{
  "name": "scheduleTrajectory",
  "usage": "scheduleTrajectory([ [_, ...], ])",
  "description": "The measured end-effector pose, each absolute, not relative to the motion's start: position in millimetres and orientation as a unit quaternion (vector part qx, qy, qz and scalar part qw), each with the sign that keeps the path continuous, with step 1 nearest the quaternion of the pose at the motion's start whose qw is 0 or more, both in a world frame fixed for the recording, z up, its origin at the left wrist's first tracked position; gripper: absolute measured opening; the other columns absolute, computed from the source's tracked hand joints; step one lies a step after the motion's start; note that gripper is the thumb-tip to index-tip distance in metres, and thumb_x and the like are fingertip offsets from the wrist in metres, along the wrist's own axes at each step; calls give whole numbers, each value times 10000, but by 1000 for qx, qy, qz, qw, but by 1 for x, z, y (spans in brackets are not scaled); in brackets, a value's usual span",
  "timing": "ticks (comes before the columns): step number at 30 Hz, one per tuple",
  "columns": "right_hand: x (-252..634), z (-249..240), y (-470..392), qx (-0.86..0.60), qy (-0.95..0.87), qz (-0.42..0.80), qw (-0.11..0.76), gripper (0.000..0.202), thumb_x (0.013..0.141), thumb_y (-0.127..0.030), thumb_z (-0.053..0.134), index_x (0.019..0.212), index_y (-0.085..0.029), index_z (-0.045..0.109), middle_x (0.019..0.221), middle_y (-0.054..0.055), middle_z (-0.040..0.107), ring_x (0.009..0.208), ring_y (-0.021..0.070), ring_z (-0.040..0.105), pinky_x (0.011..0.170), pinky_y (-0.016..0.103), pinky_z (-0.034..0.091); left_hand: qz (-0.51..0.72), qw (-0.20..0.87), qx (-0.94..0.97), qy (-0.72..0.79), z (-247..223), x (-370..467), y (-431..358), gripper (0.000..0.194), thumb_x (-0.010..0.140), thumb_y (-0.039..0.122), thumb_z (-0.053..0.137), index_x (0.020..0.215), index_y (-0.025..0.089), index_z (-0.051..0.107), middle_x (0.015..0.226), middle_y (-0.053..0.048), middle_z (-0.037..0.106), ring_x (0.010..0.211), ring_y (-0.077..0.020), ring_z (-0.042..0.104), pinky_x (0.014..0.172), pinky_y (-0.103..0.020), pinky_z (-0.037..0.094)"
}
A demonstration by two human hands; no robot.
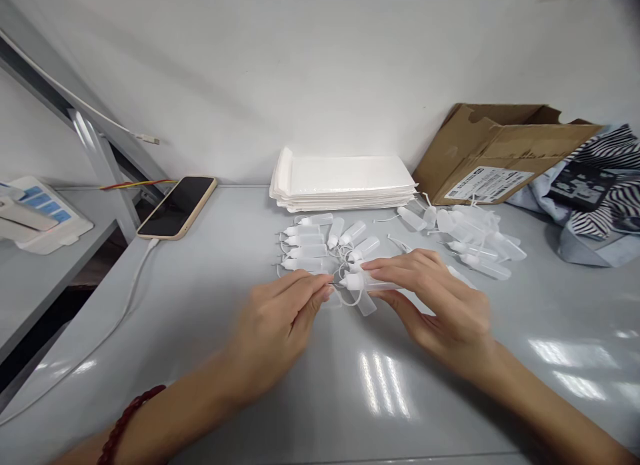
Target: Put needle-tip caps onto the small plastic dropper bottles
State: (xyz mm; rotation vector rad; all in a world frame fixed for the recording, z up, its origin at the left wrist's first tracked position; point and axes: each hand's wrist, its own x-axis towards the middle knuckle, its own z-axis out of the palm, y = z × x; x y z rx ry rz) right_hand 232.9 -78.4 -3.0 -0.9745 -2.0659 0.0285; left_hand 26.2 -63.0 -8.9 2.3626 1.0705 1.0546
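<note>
My right hand [440, 302] holds a small translucent squeeze bottle [356, 282] on its side, its pointed white tip facing left. The fingers of my left hand [285, 318] are pinched on a thin dark needle [334, 282] at the bottle's tip. A thin loop strap hangs below the bottle's neck. Just behind my left hand, several similar bottles [305, 250] lie in a column, tips to the left. More bottles [353, 233] lie loosely between the column and my right hand. A larger heap of bottles [475, 235] is at the right.
A stack of white padded envelopes [345, 178] lies near the wall. An open cardboard box [500, 152] stands at the back right beside striped cloth [607, 185]. A phone [177, 207] with a white cable [133, 292] rests on the grey table [200, 298] at the left.
</note>
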Motion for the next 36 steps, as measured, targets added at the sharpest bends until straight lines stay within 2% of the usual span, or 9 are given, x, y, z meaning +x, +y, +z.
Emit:
scheduleTrajectory([
  [12,234,-2,-79,-371,-833,18,410,261,810,-9,564,987,-199,587,913,79,718,809,208,666,656,361,468,351,166,843,372,-10,26,-63,171,893,111,500,985,155,637,797,-9,696,683,-102,638,636,-204,524],
  [21,235,-2,-79,-365,-838,20,405,298,805,8,558,1023,-192,596,948,92,707,822,203,643,653,368,490,360,101,855,360,-14,24,-61,119,889,165,535,934,153,644,792,-28,709,674,-133,651,633,-248,538],
  [26,234,0,-79,-358,-830,71,421,282,808,19,548,1010,-169,605,916,95,699,854,202,645,687,368,535,357,151,848,361,-9,24,-61,143,896,162,516,928,143,654,691,-11,677,598,-116,625,569,-219,514],
  [31,234,0,-81,-368,-817,100,432,285,827,0,526,1009,-204,607,902,70,700,864,197,656,709,364,559,350,209,835,369,-3,25,-63,149,880,139,524,909,162,668,649,16,662,576,-98,614,562,-193,502],
  [36,234,3,-82,-365,-811,130,438,274,818,7,531,988,-190,618,905,81,699,861,201,658,702,363,565,361,236,830,353,0,26,-64,150,853,97,546,891,159,677,630,32,656,559,-78,603,551,-167,491],
])
